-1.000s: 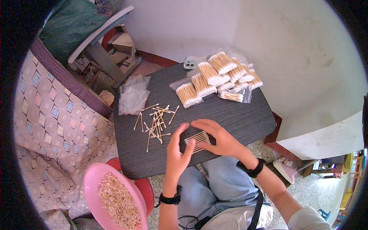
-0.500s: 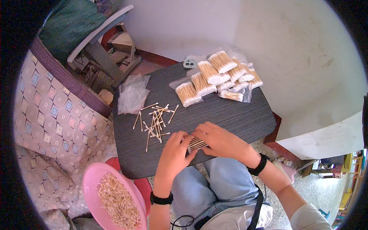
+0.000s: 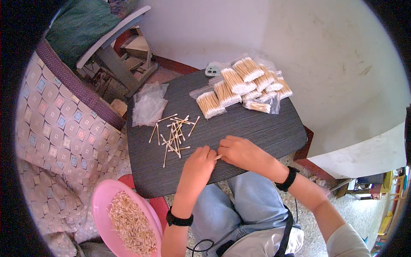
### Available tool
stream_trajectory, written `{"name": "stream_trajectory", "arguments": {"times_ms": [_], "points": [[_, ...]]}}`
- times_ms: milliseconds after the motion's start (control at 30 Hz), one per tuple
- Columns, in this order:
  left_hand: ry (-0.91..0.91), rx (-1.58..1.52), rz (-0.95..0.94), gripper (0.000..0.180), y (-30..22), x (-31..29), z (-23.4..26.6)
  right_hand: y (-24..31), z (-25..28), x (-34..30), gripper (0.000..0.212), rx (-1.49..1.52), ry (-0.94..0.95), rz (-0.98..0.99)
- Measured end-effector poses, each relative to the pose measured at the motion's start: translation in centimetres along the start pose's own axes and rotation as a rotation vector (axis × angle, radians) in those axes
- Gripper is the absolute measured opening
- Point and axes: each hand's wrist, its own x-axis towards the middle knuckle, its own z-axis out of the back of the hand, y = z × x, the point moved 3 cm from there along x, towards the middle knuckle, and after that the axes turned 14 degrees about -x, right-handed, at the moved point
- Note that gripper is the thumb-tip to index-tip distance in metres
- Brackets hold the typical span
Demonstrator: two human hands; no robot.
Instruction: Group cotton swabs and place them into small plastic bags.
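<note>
My left hand (image 3: 199, 165) and my right hand (image 3: 237, 150) meet above the near part of the dark table (image 3: 252, 128), fingers curled inward and closed. A short pale piece (image 3: 218, 157) shows in the narrow gap between them, seemingly part of the cotton swabs seen there earlier; the rest is hidden by the hands. Left of my hands lies a loose, crisscrossed scatter of cotton swabs (image 3: 174, 135). Beyond them, filled clear bags of cotton swabs (image 3: 233, 81) are piled at the far right of the table.
Flat clear plastic bags (image 3: 150, 105) lie at the table's far left corner. A phone (image 3: 212, 69) rests by the back edge. At lower left, a pink basin (image 3: 100, 205) holds many loose swabs. A wall (image 3: 334, 85) rises behind the table; patterned cloth (image 3: 64, 120) hangs at left.
My hands have drawn closer and their fingers have curled in. The row of swab sticks that showed between them is now almost entirely covered. The scattered swabs and bags stay put.
</note>
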Motion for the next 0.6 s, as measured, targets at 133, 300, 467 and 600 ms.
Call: {"name": "stream_trajectory", "arguments": {"times_ms": [133, 300, 467, 600], "points": [[-0.018, 0.094, -0.039, 0.014, 0.4, 0.2, -0.9, 0.1, -0.5, 0.1, 0.010, -0.035, -0.002, 0.032], [-0.008, 0.184, -0.049, 0.011, 0.6, 0.3, -1.8, 0.3, -1.1, -0.2, 0.010, -0.141, -0.034, 0.037], [-0.128, 0.308, -0.112, 0.006, 0.5, 0.2, -2.0, 0.5, -0.9, -0.2, 0.012, -0.164, -0.033, 0.012], [-0.079, 0.272, -0.072, 0.006, 0.2, 0.2, -1.2, 0.4, -0.3, -0.2, 0.013, -0.127, -0.013, -0.014]]}}
